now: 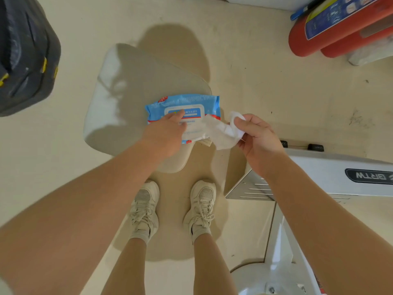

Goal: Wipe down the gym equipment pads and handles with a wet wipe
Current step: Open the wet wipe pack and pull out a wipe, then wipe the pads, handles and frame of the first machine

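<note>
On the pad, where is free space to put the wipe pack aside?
Bare pad lies behind and left of the wipe pack. The near end is crowded: left hand on the pack, right hand holding the wipe.

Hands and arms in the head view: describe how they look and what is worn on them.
Both forearms are bare, with no sleeves showing anywhere up to the frame edges. The left hand and right hand wear no gloves. No watch, bracelet or ring is visible on either wrist or on the fingers that show. No markings appear on either arm.
</note>
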`<state>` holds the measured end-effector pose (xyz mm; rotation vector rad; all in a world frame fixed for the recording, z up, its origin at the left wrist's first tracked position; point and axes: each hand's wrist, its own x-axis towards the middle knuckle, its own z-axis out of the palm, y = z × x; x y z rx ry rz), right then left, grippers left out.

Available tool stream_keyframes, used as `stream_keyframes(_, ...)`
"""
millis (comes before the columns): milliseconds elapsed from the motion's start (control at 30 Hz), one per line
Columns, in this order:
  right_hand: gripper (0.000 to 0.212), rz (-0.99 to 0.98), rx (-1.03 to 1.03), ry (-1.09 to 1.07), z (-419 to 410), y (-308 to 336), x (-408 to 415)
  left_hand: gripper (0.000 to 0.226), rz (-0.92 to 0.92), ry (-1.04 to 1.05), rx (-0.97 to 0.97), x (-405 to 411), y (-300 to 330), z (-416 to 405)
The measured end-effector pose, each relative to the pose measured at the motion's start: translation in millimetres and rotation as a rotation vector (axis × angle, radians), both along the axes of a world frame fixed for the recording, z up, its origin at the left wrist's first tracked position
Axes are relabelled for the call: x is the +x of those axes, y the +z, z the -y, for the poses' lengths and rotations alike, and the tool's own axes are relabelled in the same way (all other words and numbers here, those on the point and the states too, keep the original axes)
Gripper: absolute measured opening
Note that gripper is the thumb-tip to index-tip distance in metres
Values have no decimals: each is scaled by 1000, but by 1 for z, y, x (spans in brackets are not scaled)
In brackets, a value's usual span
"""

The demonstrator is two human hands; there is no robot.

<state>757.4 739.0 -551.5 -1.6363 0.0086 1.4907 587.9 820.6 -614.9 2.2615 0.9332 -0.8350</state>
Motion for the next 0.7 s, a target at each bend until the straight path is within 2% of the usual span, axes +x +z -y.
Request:
stream_keyframes(33, 23, 6, 32, 32, 0, 9, 0, 40, 59, 59, -50, 7, 12, -8)
stream_keyframes(100, 21, 7, 89, 84, -1, 35, -1, 29, 333, 412, -192, 20, 51, -17)
stream_keyframes(167, 18, -5, 136, 87, -1, 68, 3, 23, 617, 761, -450, 30, 107, -18)
stream_keyframes(200, 17, -14, 147, 68, -2, 87, 6, 22, 719, 839, -600, 32, 139, -16)
stream_keyframes(267, 15, -36, 149, 5, -6, 128, 13, 12, 811, 856, -786, 33, 190, -10)
stream_keyframes(367, 6, -85, 206, -98, -6, 199, 27, 25, 812, 783, -678, 36, 258, -8)
stream_keyframes(433, 4, -112, 298, -163, -1, 248, 38, 22, 831, 856, -654, 39, 310, -10)
stream_keyframes(467, 9, -120, 356, -173, 3, 274, 43, 22, 851, 903, -653, 41, 336, -9)
stream_keyframes(533, 5, -130, 471, -115, 16, 324, 54, 21, 900, 980, -645, 44, 386, -10)
stream_keyframes(567, 16, -135, 516, -70, 24, 347, 58, 20, 927, 991, -639, 45, 409, -9)
stream_keyframes(633, 31, -123, 541, 80, 41, 386, 63, 21, 964, 948, -630, 47, 451, -6)
stream_keyframes(700, 25, -23, 503, 151, 57, 414, 64, 23, 978, 855, -610, 48, 486, -4)
